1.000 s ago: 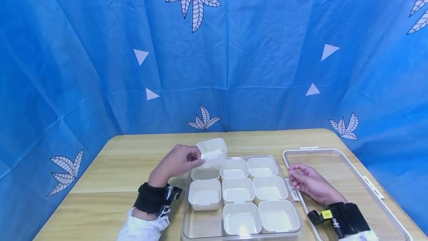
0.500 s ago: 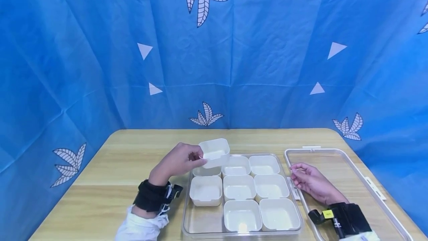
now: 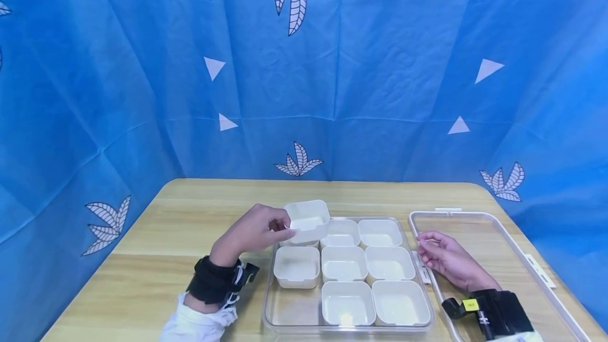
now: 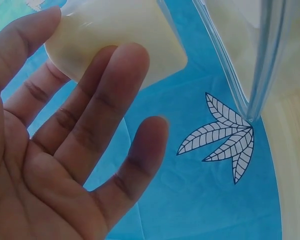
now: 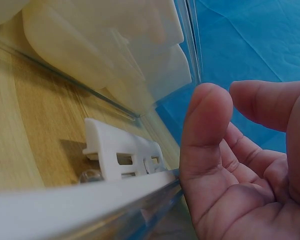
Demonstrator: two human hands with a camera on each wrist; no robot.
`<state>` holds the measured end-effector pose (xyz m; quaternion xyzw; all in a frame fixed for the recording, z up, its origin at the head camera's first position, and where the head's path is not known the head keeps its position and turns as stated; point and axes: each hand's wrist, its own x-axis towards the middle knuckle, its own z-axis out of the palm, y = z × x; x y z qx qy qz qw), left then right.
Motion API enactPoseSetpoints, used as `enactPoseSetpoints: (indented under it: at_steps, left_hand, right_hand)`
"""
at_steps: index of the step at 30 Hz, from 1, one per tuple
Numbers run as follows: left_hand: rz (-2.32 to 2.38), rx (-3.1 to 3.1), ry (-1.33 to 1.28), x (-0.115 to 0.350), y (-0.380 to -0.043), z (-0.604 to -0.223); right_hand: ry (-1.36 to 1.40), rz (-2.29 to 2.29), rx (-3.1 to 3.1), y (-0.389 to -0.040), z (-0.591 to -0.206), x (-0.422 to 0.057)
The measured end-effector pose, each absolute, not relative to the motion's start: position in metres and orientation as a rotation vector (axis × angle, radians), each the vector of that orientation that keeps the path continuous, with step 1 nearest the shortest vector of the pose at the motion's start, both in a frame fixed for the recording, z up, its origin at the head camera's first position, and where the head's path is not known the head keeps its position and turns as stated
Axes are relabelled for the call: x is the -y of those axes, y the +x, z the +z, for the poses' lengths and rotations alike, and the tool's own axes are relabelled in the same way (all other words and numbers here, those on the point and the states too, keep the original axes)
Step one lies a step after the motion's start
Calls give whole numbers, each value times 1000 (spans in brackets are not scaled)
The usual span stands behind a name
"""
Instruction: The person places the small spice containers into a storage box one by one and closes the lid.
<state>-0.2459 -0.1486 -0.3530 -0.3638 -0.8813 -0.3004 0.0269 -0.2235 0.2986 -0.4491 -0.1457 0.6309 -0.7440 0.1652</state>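
Observation:
My left hand (image 3: 254, 228) pinches a small white square box (image 3: 307, 220) between thumb and fingers, tilted with its opening toward me. The left wrist view shows fingertips against the side of this box (image 4: 125, 40). It is held over the back left of a large clear container (image 3: 292, 307), where it partly covers another white box (image 3: 299, 243). Several more white boxes (image 3: 344, 263) stand in rows inside. My right hand (image 3: 453, 260) is beside the container's right wall, above a clear lid (image 3: 499, 241). In the right wrist view its fingers are loosely bent and hold nothing.
The white-rimmed lid lies on the wooden table (image 3: 142, 273), close to the container's right side. A white latch (image 5: 122, 150) sticks up between them. Blue cloth (image 3: 361, 78) with leaf prints hangs behind and along both sides of the table.
The head view has shifted slightly. The held box hides more of the box behind and below it than before. My right hand has kept its place by the lid.

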Motion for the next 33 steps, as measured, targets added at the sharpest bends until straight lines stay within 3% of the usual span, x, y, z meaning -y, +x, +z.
enactPoseSetpoints:
  at_steps: [13,33]
  left_hand:
    - [-953,2764,-1143,151,-235,-353]
    - [-867,2853,-1402,148,-210,-331]
  right_hand:
    - [-406,-2114,-1795,-222,-447,-298]
    - [-371,-2100,-1821,-222,-446,-298]
